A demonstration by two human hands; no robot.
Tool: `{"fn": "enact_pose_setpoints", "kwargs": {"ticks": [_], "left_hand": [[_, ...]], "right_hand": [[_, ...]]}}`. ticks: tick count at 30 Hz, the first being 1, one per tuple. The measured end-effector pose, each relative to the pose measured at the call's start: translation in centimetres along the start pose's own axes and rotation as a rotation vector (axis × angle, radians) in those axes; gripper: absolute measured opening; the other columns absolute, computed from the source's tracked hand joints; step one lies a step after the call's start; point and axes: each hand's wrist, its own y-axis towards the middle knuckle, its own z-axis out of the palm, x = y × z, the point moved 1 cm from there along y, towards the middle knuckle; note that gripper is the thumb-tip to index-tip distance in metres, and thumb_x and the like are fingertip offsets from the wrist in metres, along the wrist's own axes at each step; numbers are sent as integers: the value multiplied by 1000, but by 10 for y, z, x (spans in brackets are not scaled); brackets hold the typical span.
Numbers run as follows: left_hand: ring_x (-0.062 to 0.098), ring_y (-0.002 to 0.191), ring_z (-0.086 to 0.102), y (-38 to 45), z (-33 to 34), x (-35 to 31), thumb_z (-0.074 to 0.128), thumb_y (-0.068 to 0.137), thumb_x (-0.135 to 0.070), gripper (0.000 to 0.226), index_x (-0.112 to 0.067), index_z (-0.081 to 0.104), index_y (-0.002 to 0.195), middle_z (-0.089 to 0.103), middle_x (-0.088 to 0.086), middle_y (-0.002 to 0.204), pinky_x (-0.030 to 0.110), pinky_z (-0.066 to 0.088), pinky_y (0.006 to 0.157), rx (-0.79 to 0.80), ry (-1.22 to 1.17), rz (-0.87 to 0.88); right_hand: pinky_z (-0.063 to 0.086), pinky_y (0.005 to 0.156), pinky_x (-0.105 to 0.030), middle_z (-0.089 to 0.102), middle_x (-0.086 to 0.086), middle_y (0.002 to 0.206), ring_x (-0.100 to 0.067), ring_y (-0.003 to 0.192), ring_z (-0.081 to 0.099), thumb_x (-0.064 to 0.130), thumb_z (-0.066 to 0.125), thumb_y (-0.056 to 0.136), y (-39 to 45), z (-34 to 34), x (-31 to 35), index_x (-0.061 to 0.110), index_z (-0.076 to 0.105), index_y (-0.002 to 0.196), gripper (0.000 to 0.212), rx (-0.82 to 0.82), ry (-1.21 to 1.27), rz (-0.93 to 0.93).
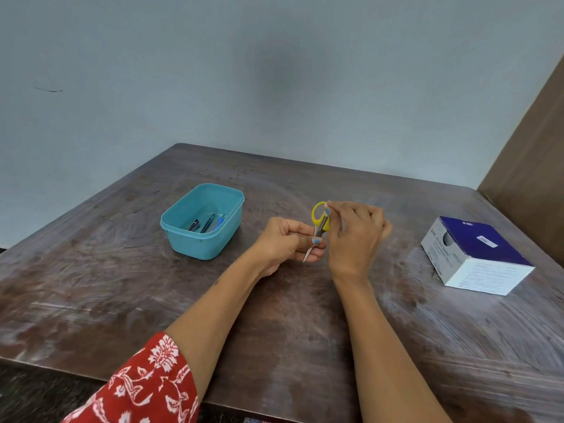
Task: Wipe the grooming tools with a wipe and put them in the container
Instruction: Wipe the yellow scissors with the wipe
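- A person's two bare forearms reach from the bottom of the frame toward the centre, over a worn dark wooden table [274, 315].
- The left hand [285, 242], centre of the frame, has its grip closed around the blades of a small pair of yellow-handled scissors [319, 225]; the blade tips poke out below the thumb, pointing down and to the left.
- The right hand [355, 232], just right of centre, has its grip pinched shut at the yellow handle loop, thumb and forefinger pressed together at the top of the loop. Something pale sits at the fingertips; I cannot tell whether it is a wipe.
- The scissors are held above the table, between the two hands.
- A turquoise plastic container [203, 221] stands left of centre, lid off, near the left hand but not touching it. Several slim dark grooming tools [207, 223] lie inside.
- A blue and white cardboard box [476, 254] sits at the right edge of the table, well apart from the hands.
- A red sleeve [146, 383] with a white floral print covers the left upper arm, lower left.
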Motion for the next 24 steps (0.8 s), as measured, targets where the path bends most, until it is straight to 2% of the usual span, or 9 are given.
{"fn": "enact_pose_setpoints", "kwargs": {"ticks": [3,7,13,17,20,24], "left_hand": [[13,54,68,0,0,0,59,82,9,23,13,58,104,70,8,64,24,57,53,-37,-17,25],[12,54,67,3,-3,-1,59,83,9,21,13,59,103,65,16,77,25,58,56,-89,3,55],[11,54,67,-2,4,1,60,82,7,8,4,64,88,70,4,61,23,57,54,42,61,1],[12,54,67,1,2,0,60,82,8,12,8,63,93,69,5,62,24,57,54,-15,35,28],[10,52,66,1,1,-3,55,83,11,15,13,60,97,69,1,58,22,55,50,-58,32,57],[10,53,67,-1,1,-4,54,84,11,13,6,64,91,69,-1,58,21,54,50,-66,20,68]], "right_hand": [[24,82,-33,68,8,81,-13,88,43,19,68,78,-1,2,5,23,71,79,5,14,-20,-48],[23,84,-33,68,8,81,-15,91,42,19,67,76,-3,5,11,24,72,76,7,51,-26,-106],[22,85,-35,65,5,83,-15,94,42,25,68,80,-1,1,1,29,73,83,7,-45,-83,43],[24,86,-40,64,6,79,-14,92,42,25,68,81,-4,4,8,30,73,83,7,14,-46,-26],[23,87,-39,64,9,79,-13,92,43,25,67,81,-5,6,13,31,72,82,8,74,22,-79],[21,86,-36,64,9,80,-12,91,44,24,66,82,-5,6,14,31,72,83,9,110,41,-107]]}}
